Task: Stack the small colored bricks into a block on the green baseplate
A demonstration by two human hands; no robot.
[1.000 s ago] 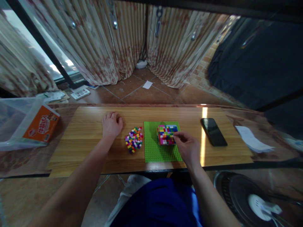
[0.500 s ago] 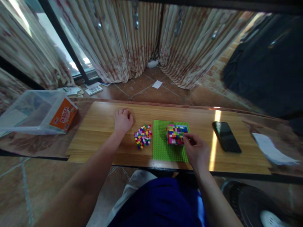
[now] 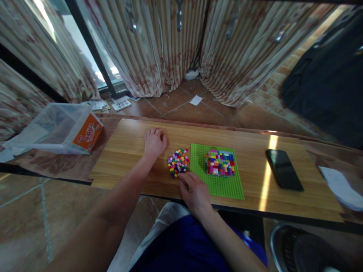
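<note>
My left hand rests on the wooden board, left of and beyond a loose pile of small coloured toy bricks. Its fingers are loosely bent, thumb apart, with nothing in them. At the near edge of that pile is my right hand, thumb and fingertips a little apart beside the closest bricks. No brick shows between them. The right hand covers the near left corner of a green studded baseplate. On the plate stands a multicoloured block built of small bricks, untouched by either hand.
A black phone lies on the wooden board, with white paper at its right end. A clear plastic box with an orange label stands at the left. Below right is a dark round object.
My right hand has left the brick block and moved left to the near edge of the loose pile. My left hand stays in place. The view has shifted slightly.
</note>
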